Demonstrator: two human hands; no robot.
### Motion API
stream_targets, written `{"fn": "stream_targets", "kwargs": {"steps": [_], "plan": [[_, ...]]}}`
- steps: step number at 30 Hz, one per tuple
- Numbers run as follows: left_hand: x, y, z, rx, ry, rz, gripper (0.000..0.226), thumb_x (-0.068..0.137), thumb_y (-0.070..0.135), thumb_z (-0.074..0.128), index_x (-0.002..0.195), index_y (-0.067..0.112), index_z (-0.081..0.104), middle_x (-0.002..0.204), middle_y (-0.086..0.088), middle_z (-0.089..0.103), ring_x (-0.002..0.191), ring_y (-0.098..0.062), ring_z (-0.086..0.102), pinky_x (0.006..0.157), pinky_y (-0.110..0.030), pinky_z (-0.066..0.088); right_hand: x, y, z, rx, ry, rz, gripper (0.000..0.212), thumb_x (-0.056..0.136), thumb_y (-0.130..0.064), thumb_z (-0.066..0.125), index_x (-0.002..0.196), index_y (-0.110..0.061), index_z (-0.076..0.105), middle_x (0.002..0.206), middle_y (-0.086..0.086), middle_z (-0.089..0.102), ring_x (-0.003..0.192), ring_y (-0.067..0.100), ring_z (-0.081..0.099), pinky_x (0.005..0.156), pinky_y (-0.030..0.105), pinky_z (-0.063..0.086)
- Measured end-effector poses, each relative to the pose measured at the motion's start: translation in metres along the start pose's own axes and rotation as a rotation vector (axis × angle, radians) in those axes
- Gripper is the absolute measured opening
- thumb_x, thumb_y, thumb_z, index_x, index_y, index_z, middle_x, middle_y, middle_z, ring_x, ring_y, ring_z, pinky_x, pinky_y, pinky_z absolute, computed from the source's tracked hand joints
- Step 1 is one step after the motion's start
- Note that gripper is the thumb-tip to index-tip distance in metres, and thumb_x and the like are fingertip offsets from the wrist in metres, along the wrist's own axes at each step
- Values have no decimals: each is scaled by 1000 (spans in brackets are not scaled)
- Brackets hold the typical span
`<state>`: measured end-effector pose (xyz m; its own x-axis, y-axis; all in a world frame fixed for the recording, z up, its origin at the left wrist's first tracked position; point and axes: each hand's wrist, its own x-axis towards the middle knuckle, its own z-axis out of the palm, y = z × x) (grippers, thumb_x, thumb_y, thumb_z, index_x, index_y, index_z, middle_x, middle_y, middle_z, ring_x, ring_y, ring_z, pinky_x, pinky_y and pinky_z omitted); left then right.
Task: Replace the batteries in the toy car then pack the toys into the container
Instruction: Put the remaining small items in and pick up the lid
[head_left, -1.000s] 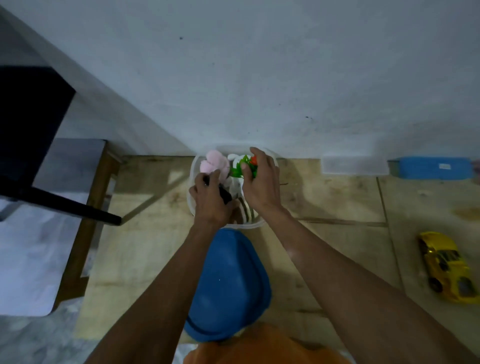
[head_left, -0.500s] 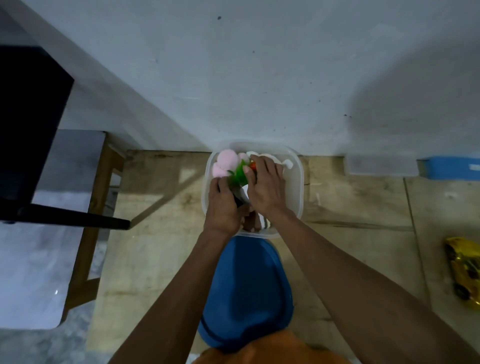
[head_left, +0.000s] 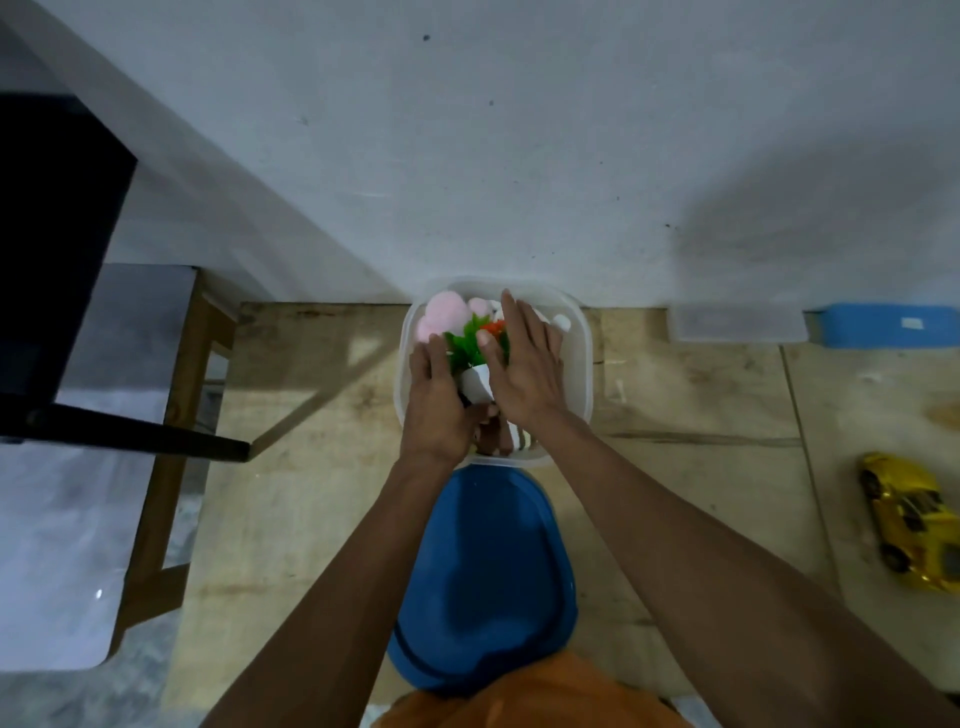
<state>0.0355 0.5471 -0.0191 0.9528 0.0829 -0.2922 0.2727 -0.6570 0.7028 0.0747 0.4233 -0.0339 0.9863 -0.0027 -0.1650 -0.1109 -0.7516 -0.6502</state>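
A: We see a big wooden board (head_left: 322, 467) on the floor, filling the middle of the picture. Why is the blue plastic lid (head_left: 483, 577) lying at the bottom middle?

B: We think it waits there so we can shut the box when the toys are in.

A: And the clear plastic container (head_left: 582, 353) sits just above it, close to the wall.

B: Yes. Our left hand (head_left: 434, 410) and our right hand (head_left: 524, 374) are both over it. The fingers look flat and loose. They press on the little green toy plant in a white pot (head_left: 475, 358), maybe to push it down so it fits. Beside it is a soft pink toy (head_left: 439, 317).

A: Where is the yellow toy car (head_left: 909, 519)?

B: Far off at the right edge, not packed yet. We cannot tell if its batteries are new.
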Motion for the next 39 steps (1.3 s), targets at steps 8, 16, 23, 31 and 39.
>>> {"fn": "stream_targets", "kwargs": {"steps": [8,16,23,31,39], "plan": [[-40,3,-9,-42,145,57,89,86,30,79,156,5,29,161,-17,31,150,-30,27,121,-42,29,-37,10,-41,147,74,-34,55,105,-42,35,156,-22,23,159,7,31,146,26,24,120,42,20],[-145,-3,10,-84,342,-34,64,96,36,65,147,5,44,150,-17,43,137,-32,43,106,-30,36,-140,46,-58,263,235,-19,30,102,-27,49,130,-17,54,124,8,56,115,23,54,93,30,43],[-223,-59,41,39,193,-486,79,92,49,64,154,12,29,153,-23,32,138,-44,34,108,-57,38,-220,97,-15,189,-149,285,43,101,-36,47,142,-24,42,136,9,51,126,27,49,103,39,43],[-240,-81,51,-54,144,-632,81,88,43,72,152,15,32,143,-24,46,132,-47,40,110,-57,40,-251,93,-19,328,-286,385,54,104,-24,46,154,-16,27,154,6,36,137,25,42,108,30,35],[-249,-92,25,-297,144,-626,78,81,20,83,148,9,44,140,-17,58,123,-39,59,100,-55,53,-279,82,-14,321,-203,429,42,100,-21,54,141,-15,46,132,9,58,104,20,57,83,27,48]]}}
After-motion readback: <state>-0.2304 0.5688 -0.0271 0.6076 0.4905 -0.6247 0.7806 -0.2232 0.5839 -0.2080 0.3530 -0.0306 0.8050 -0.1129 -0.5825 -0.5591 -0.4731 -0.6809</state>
